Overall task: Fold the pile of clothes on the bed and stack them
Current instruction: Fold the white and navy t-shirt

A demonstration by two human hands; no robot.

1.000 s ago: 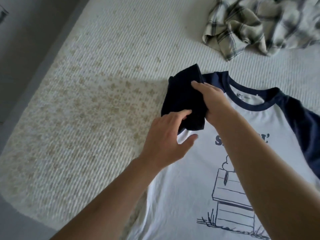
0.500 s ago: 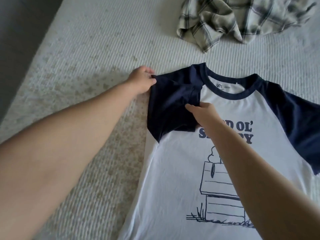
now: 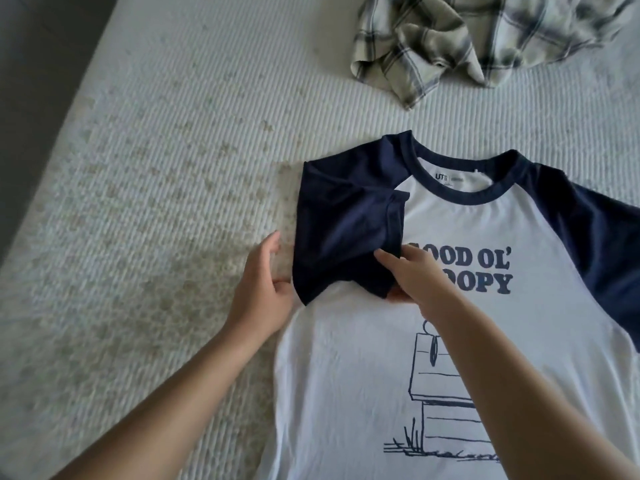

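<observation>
A white T-shirt (image 3: 349,382) with navy raglan sleeves and a printed front lies face up on the bed. Its left navy sleeve (image 3: 343,233) is folded inward over the chest. My right hand (image 3: 412,275) pinches the lower cuff edge of that sleeve, thumb under the fabric. My left hand (image 3: 263,289) sits at the sleeve's outer folded edge with its fingers spread and relaxed, touching the fabric at the lower corner. The other navy sleeve (image 3: 595,244) lies spread out to the right.
A crumpled plaid shirt (image 3: 478,39) lies at the far right of the bed. The ribbed white bedspread (image 3: 156,185) stretches to the left, where the bed's edge (image 3: 45,109) drops to a dark floor.
My left hand has let go of the sleeve's upper shoulder corner and dropped down to its lower outer edge. My right hand still holds the cuff; the sleeve lies flatter.
</observation>
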